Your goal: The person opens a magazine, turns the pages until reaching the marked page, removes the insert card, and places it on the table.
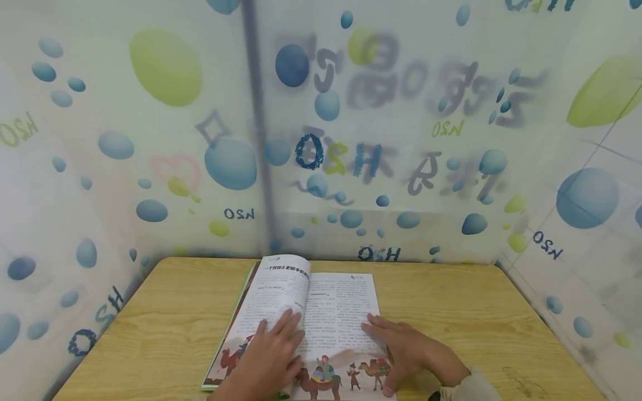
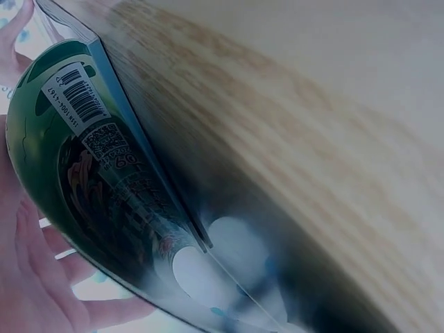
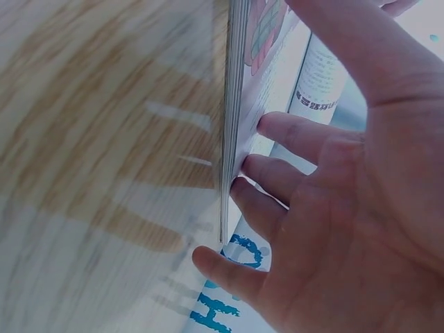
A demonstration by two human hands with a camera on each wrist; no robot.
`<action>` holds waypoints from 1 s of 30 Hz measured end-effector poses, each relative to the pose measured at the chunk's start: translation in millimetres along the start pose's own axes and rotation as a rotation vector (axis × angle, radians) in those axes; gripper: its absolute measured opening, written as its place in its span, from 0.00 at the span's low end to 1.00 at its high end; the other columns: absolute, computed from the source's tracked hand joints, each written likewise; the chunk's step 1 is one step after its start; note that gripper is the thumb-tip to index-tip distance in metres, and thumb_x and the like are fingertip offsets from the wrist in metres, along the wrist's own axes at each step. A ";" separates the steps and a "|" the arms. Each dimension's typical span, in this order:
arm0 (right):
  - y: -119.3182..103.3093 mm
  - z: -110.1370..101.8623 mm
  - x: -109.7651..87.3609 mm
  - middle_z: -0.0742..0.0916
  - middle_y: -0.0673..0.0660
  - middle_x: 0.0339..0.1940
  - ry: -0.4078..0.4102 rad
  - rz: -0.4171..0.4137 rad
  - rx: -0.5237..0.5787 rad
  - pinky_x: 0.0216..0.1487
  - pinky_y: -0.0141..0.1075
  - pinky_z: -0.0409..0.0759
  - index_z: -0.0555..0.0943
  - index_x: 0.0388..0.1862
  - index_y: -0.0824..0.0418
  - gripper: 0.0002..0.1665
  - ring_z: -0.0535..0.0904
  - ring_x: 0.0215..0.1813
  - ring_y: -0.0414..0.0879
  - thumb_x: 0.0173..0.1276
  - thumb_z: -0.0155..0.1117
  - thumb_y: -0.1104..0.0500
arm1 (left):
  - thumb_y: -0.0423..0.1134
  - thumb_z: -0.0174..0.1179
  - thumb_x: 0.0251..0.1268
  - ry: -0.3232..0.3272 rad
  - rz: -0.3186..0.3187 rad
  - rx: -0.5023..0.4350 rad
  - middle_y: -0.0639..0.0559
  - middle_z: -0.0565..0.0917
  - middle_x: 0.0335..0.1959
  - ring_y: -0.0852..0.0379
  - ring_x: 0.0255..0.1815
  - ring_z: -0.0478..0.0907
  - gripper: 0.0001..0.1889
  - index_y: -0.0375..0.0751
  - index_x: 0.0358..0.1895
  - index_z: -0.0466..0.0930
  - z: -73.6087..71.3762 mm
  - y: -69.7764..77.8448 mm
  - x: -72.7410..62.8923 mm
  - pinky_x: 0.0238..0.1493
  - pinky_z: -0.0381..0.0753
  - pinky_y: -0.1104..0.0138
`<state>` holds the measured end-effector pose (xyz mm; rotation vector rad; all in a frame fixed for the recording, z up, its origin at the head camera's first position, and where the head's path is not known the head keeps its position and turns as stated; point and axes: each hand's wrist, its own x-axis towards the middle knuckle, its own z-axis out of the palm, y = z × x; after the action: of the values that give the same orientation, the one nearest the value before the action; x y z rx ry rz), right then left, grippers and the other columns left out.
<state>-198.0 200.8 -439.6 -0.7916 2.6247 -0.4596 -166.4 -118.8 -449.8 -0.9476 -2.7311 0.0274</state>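
An open magazine (image 1: 341, 303) with printed text and camel drawings lies on the wooden table. Its left page (image 1: 273, 292) bulges up near the spine. My left hand (image 1: 268, 356) rests on that page, fingers extended toward the fold. Over the right page's outer edge lies my right hand (image 1: 406, 348), thumb and fingers spread. The left wrist view shows the green outer cover (image 2: 41, 118) with a barcode (image 2: 80, 97), curved up off the table. From the right wrist view, the fingertips of my right hand (image 3: 326, 201) touch the page beside the thin page edges.
The pale wooden tabletop (image 1: 451, 301) extends on both sides of the magazine. Behind it and at both sides hang whitish walls (image 1: 426, 184) printed with blue and green drops and mirrored H2O lettering. Faint scratch marks (image 1: 521, 381) show at the table's front right.
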 end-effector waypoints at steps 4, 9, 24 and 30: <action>-0.6 -0.3 -0.3 0.61 0.57 0.80 -0.003 0.002 0.004 0.70 0.63 0.58 0.62 0.78 0.53 0.72 0.56 0.79 0.58 0.32 0.85 0.37 | 0.50 0.62 0.63 -0.019 -0.023 -0.040 0.42 0.74 0.66 0.41 0.68 0.69 0.21 0.41 0.54 0.82 -0.5 -0.3 -0.3 0.49 0.76 0.39; 0.7 0.3 0.4 0.61 0.56 0.80 -0.003 0.005 0.001 0.70 0.62 0.59 0.62 0.78 0.52 0.72 0.56 0.79 0.58 0.32 0.85 0.36 | 0.51 0.62 0.63 -0.066 -0.055 -0.070 0.41 0.74 0.66 0.40 0.67 0.70 0.23 0.41 0.56 0.82 -1.8 -0.5 0.6 0.47 0.77 0.38; 4.7 -0.7 2.0 0.62 0.57 0.80 -0.008 -0.013 0.018 0.69 0.62 0.62 0.64 0.78 0.51 0.70 0.58 0.78 0.60 0.34 0.85 0.38 | 0.50 0.63 0.62 -0.071 -0.092 -0.104 0.40 0.76 0.63 0.38 0.64 0.73 0.23 0.39 0.55 0.82 -0.1 0.2 0.8 0.41 0.79 0.38; 7.3 -1.8 3.3 0.63 0.56 0.79 -0.014 -0.014 0.042 0.68 0.63 0.62 0.65 0.77 0.51 0.68 0.58 0.78 0.59 0.36 0.85 0.39 | 0.50 0.63 0.62 -0.068 -0.098 -0.116 0.40 0.76 0.64 0.38 0.64 0.73 0.23 0.39 0.55 0.82 -0.1 0.3 0.6 0.41 0.79 0.37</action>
<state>-204.7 204.9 -441.8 -0.7981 2.5899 -0.5097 -166.6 -118.2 -449.5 -0.8552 -2.8652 -0.1204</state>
